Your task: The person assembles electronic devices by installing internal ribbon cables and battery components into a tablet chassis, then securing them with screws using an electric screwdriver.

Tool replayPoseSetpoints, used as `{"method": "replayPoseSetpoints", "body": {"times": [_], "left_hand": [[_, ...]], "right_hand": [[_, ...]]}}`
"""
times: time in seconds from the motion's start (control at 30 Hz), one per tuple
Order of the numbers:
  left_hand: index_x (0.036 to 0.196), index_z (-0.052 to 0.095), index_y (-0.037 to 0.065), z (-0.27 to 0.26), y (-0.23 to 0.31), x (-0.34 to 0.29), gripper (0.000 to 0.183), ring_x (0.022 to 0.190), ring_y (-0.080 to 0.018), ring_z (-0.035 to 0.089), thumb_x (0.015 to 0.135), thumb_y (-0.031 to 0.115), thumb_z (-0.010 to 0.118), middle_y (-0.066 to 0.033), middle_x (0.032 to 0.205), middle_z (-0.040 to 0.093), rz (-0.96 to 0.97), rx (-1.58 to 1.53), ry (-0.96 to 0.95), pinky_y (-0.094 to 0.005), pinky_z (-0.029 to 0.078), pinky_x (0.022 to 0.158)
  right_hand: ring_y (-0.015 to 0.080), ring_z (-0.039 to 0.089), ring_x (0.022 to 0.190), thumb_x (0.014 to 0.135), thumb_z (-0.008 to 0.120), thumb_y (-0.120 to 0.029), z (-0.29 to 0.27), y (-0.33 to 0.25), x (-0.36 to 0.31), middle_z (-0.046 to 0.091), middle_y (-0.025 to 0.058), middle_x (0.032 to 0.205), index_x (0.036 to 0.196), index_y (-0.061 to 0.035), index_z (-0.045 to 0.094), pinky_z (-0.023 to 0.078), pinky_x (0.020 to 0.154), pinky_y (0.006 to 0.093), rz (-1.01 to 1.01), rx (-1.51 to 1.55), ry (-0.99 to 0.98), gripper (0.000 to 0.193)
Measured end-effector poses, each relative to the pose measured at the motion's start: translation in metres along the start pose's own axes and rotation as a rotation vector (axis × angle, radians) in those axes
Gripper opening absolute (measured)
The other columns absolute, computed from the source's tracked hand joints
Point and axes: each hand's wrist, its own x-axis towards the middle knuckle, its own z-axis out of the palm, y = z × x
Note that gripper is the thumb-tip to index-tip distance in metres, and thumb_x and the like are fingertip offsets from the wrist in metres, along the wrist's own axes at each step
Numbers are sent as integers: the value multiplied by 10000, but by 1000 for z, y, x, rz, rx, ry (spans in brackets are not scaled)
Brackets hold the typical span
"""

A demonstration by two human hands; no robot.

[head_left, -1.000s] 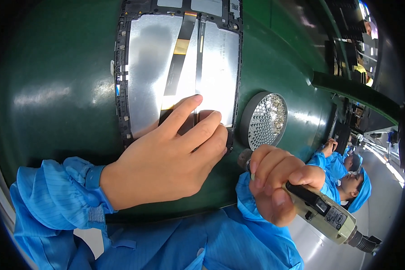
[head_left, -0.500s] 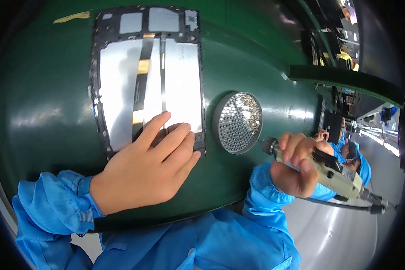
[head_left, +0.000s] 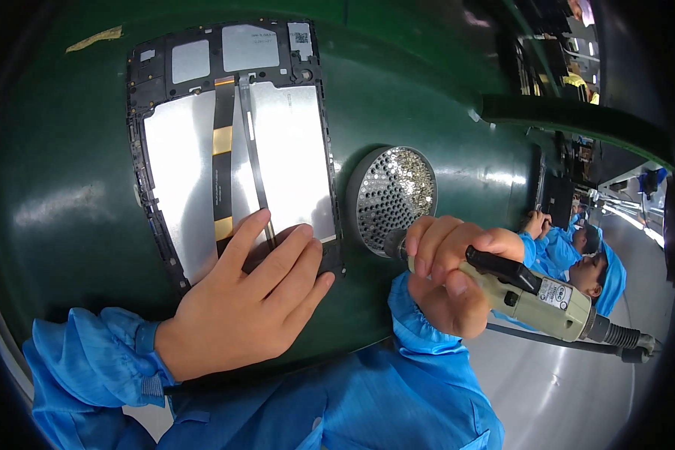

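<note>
My left hand (head_left: 251, 311) lies spread over the lower end of an opened tablet body (head_left: 296, 161), its fingertips on the silver panel and black frame. Down the panel run a black flex cable with gold patches (head_left: 223, 174) and a thinner dark strip (head_left: 254, 161). In my right hand (head_left: 457, 274) is a pale green electric screwdriver (head_left: 547, 304) with a black lever, fingers wrapped round its body. Its front end reaches the near edge of a round grey screw tray (head_left: 355, 206) full of holes; small silver screws (head_left: 416, 176) lie heaped at the tray's far right. The screwdriver's tip is hidden.
The green work surface (head_left: 60, 180) lies under everything. A strip of yellowish tape (head_left: 94, 39) is stuck at its far left. A dark green bar (head_left: 570, 124) crosses at the right. Beyond it, a co-worker in blue (head_left: 604, 274) holds a dark object.
My right hand has brought the screwdriver left, up to the screw tray. The tablet appears slightly turned and lower left in view, with my left hand still on it.
</note>
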Motion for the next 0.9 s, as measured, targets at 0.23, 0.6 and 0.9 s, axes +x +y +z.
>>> {"method": "replayPoseSetpoints", "body": {"times": [0.23, 0.6, 0.9], "left_hand": [[1060, 667, 118, 2, -2, -2, 258, 1149, -293, 534, 807, 112, 617, -155, 1097, 610, 1, -5, 34, -564, 332, 1027], [1000, 691, 72, 1, -2, -2, 214, 1157, -305, 534, 794, 97, 636, -170, 1103, 619, -7, -51, 61, -572, 329, 1032], [999, 705, 68, -3, -5, -1, 203, 1163, -315, 533, 806, 102, 651, -178, 1118, 629, 41, -26, 27, -573, 321, 1039]], "right_hand": [[179, 473, 561, 772, 533, -86, 5, 1, 1, 481, 64, 633, 1140, -25, 468, 421, 585, 367, 9, -5, -4, 379], [182, 479, 574, 790, 545, -86, 8, 1, -1, 489, 68, 653, 1120, -24, 456, 421, 589, 367, -1, -28, -10, 347], [179, 471, 576, 790, 520, -91, 5, 2, -2, 490, 65, 665, 1157, -25, 447, 420, 593, 366, -5, -31, -25, 380]]}}
